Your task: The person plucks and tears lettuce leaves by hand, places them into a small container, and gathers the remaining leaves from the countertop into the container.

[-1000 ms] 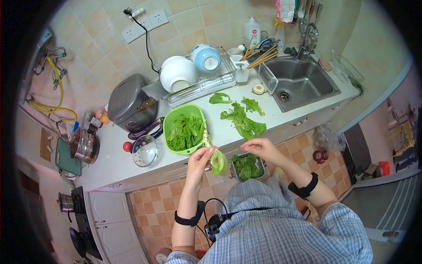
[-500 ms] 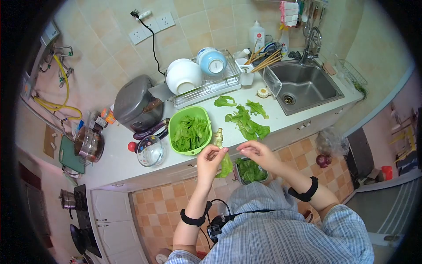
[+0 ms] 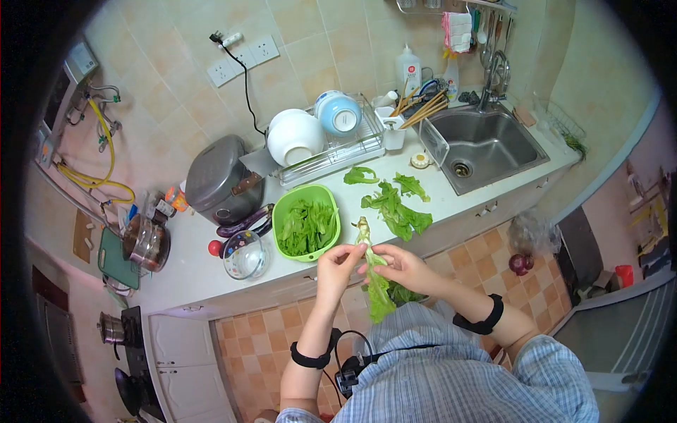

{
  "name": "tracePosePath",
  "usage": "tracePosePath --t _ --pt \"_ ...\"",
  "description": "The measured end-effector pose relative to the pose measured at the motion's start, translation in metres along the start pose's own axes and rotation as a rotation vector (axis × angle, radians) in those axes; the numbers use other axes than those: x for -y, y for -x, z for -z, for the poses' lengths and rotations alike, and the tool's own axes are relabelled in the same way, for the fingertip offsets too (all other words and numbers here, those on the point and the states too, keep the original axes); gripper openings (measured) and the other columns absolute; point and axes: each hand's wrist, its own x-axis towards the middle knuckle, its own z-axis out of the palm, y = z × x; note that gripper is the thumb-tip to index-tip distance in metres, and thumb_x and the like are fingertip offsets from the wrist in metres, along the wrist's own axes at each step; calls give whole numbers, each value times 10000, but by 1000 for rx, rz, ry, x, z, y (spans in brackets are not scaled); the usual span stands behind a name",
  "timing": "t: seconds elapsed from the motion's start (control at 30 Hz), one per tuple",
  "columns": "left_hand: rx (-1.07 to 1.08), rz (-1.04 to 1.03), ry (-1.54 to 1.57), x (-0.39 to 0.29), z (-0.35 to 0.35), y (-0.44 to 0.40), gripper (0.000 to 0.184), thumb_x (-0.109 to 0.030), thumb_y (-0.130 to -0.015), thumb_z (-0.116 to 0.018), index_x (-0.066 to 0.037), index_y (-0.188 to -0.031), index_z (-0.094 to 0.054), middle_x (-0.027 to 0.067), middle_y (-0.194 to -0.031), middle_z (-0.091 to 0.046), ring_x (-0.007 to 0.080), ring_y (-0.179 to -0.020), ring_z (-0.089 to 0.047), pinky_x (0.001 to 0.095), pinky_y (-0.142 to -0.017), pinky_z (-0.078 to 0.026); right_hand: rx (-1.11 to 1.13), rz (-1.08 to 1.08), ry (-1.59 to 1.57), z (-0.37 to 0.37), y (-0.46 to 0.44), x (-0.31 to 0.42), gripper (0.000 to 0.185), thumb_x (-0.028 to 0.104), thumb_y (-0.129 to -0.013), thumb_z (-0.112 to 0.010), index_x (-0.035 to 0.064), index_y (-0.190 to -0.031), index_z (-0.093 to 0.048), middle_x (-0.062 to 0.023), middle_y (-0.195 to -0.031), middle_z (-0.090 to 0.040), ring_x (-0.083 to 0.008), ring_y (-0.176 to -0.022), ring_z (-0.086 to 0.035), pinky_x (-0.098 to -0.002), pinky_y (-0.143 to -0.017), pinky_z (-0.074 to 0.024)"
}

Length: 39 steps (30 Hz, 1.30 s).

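My left hand [image 3: 337,269] pinches a lettuce stalk [image 3: 379,299] near its pale cut end, which points up and away from me. From the other side, my right hand [image 3: 403,269] has its fingers closed on the leafy part, which hangs down in front of my shirt. Beyond my left hand stands a green basket [image 3: 334,243] of torn lettuce leaves [image 3: 307,224]. Several loose lettuce leaves [image 3: 400,213] lie on the counter past my right hand. Below the hands, more leaves [image 3: 403,294] show in a container that is mostly hidden.
Left of the basket are a glass bowl [image 3: 245,257], eggplants [image 3: 262,221], a tomato [image 3: 215,247] and a grey rice cooker [image 3: 215,176]. A cleaver's handle [image 3: 247,184] sticks out beside the dish rack [image 3: 331,158]. The sink [image 3: 486,141] is at the right; onions [image 3: 521,264] lie on the floor.
My right hand has moved in from apart and closed on the lettuce. The stalk and my left hand have shifted slightly right and lower in view.
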Motion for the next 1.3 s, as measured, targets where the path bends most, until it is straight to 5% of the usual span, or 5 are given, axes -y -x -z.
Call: tracePosePath --t 0.17,0.37,0.73,1.1,1.3 --pt "174 -117 182 9 -5 4 173 -89 -763 -619 14 -889 -562 44 -823 -594 88 -759 -560 208 -666 -436 -91 -55 89 2 5 9 309 77 -849 -480 -46 -1124 -413 -94 -978 -556 -113 -910 -526 -241 -775 -428" --pt "75 -268 -64 14 -9 7 185 -103 -709 -672 -17 -793 -531 30 -785 -569 94 -750 -540 227 -690 -430 -177 101 347 4 6 8 289 99 -823 -525 -9 -1087 -479 -73 -958 -569 -115 -820 -540 -248 -717 -440" --pt "-37 -280 -266 15 -15 10 175 -124 -714 -664 8 -776 -568 35 -704 -589 87 -658 -551 223 -647 -433 -278 257 1004 10 -1 5 285 190 -759 -570 32 -995 -539 -171 -844 -591 -322 -739 -573 -379 -646 -455" --pt "156 -267 -597 25 3 8 197 -248 -750 -568 -64 -787 -628 122 -684 -600 235 -640 -598 307 -553 -446 -106 52 1027 17 1 -2 322 307 -820 -507 25 -970 -547 -178 -830 -589 -334 -754 -563 -389 -651 -442" --pt "322 -128 -563 26 14 7 177 -177 -790 -515 -19 -735 -573 70 -586 -544 149 -498 -493 261 -492 -390 3 -40 789 20 2 -8 324 308 -842 -487 16 -965 -555 -155 -817 -596 -267 -739 -569 -337 -661 -437"
